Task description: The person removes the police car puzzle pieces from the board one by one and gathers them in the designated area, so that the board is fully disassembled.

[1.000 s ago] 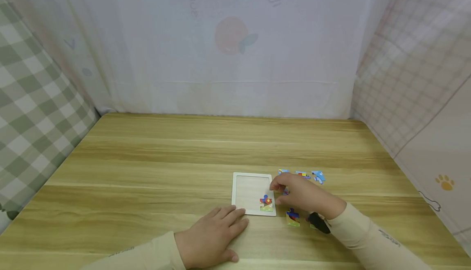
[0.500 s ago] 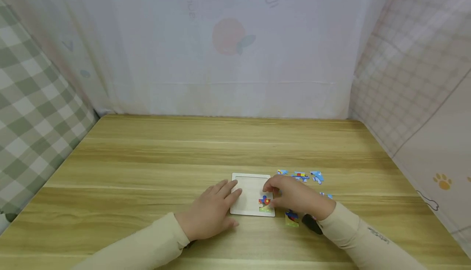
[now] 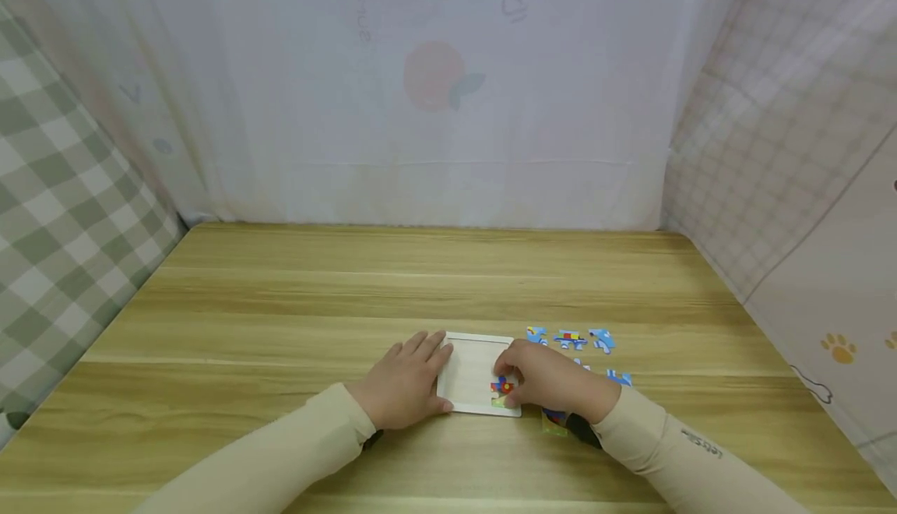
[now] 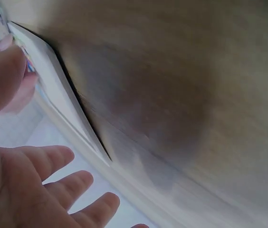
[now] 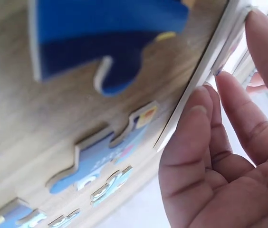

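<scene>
A shallow white puzzle tray (image 3: 466,367) lies on the table, with one red, blue and green jigsaw piece (image 3: 501,391) in its lower right corner. My right hand (image 3: 554,380) is over the tray's right edge, thumb and a fingertip pinching that piece; in the right wrist view the fingers partly hide the piece (image 5: 228,51). On the tray's left side rests my left hand (image 3: 402,384), its fingers spread and fairly straight, the thumb by the lower left corner. In the left wrist view the spread fingers (image 4: 70,187) are beside the tray edge (image 4: 72,104).
Several loose jigsaw pieces lie right of the tray, among them a blue one (image 3: 602,339), one with a red and yellow patch (image 3: 571,339) and another blue one (image 3: 620,378). A green-edged piece (image 3: 554,424) is partly under the right wrist. Cloth walls (image 3: 434,187) surround the wooden table (image 3: 315,288).
My left hand has moved up from the tray's lower left corner to its left side. My right hand has shifted slightly left and down, onto the piece in the tray.
</scene>
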`<action>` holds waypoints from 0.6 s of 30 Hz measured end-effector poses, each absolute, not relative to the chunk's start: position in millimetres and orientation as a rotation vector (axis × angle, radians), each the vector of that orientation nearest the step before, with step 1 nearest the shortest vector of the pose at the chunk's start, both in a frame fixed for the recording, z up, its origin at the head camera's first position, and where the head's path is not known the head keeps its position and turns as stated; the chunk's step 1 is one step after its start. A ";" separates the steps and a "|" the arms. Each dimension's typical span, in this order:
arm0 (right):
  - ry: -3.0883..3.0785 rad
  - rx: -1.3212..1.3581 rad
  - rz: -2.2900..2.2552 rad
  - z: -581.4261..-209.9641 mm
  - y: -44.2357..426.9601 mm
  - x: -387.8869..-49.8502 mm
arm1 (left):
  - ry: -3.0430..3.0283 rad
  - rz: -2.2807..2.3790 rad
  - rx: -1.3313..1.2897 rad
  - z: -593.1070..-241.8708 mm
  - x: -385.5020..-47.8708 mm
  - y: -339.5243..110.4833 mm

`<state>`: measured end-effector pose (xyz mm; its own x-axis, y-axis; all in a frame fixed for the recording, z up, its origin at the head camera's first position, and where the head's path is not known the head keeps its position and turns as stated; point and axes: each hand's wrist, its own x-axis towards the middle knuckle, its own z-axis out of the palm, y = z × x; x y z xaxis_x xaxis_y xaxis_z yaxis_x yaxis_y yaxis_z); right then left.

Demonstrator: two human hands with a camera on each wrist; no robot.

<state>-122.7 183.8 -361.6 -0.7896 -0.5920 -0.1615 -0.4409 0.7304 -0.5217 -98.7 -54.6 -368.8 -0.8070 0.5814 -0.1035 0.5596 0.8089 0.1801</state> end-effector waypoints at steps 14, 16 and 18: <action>2.606 -0.741 -0.656 -359.8 178.5 -124.3 | 2.781 0.214 0.824 -373.9 -103.4 -57.2; 2.602 -0.743 -0.667 -359.5 178.7 -123.8 | 2.783 0.214 0.825 -374.5 -103.6 -57.3; 2.594 -0.750 -0.697 -359.5 179.3 -123.4 | 2.785 0.212 0.824 -375.1 -103.8 -57.1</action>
